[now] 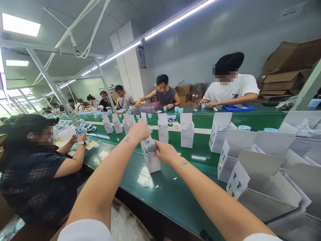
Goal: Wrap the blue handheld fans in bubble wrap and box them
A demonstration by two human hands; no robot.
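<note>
Your left hand (140, 131) is curled closed at the upper end of a plastic-wrapped piece (150, 145), near the centre of the frame, with its fingertips hidden from view. Your right hand (167, 152) comes in from the lower right, its fingers drawn close together against the lower right side of that piece, beside the rim of a white box (152, 163); you cannot tell from here whether they pinch the wrapping or the box edge. The wrapped piece sits tilted at the mouth of the box, which stands upright on the green tabletop (170, 197) below your hands. Two paper scraps (175, 178) lie just in front of the box, toward the bottom of the frame. Behind your hands, more open boxes (187, 135) stand in a row across the middle, and a crowded group of open cartons (263, 180) fills the lower right. Beneath the tabletop edge, at lower centre, you have clear plastic (122, 222). At the left, a co-worker (35, 160) holds a light blue and dark item (77, 135); at upper right, a person in a white shirt (232, 88) works beside a blue tray (239, 107).
</note>
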